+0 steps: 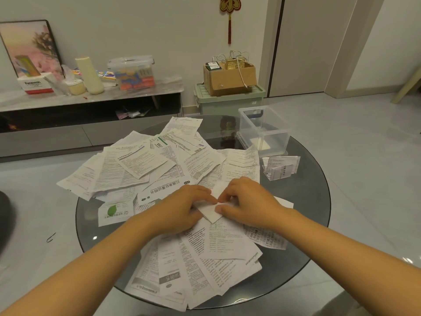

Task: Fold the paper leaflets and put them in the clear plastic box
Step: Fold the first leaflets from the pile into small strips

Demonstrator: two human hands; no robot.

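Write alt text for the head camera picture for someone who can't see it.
Both hands, left hand and right hand, press a small folded leaflet on a round glass table strewn with unfolded leaflets. A clear plastic box stands open at the far right, a few folded leaflets beside it.

The desk (316, 201) is topped with dark, smooth glass, glossy enough that small highlights and a faint reflection are carried on it. The leaflets (145, 165) are made of thin, matt white paper, printed in black and creased in places. The small folded piece (213, 214) pressed under the fingers (206, 197) is seen as plain matt paper. The box (265, 131) is formed of clear, smooth plastic, lightly shiny at its rim. The floor (364, 137) is laid in pale, polished tiles with a soft sheen. The carton (230, 79) behind is of dull brown cardboard, set on a matt green plastic bin (227, 103).
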